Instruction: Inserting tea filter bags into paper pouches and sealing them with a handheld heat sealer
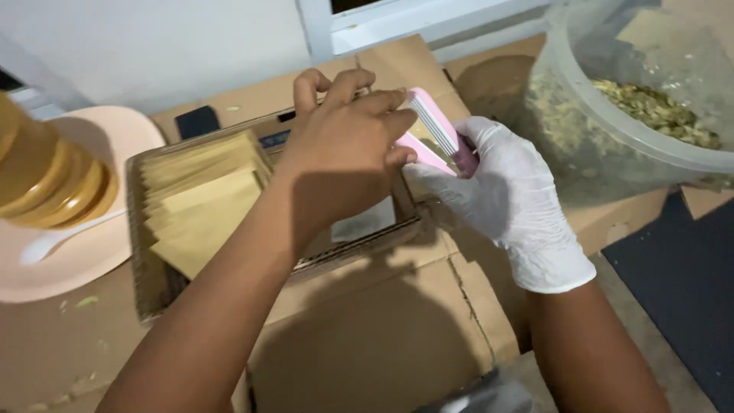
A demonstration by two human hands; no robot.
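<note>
A bare left hand (348,149) and a gloved right hand (501,195) close together on a small pink sealing tool (440,134), fingers curled around it above a cardboard tray (145,291). Just left of the hands, a row of flat tan pouches (202,199) stands packed in the tray, judged finished; to the right, a clear tub (612,115) holds plenty of dried green leaf (657,111). A pink plate (76,268) lies farther left. Nothing blocks the hands.

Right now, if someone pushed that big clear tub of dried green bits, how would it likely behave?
The clear tub looks thin-walled, so it may flex. Its dried green bits seem light and loose, likely shifting when shoved. On the cardboard it would probably slide, not tip.
</note>
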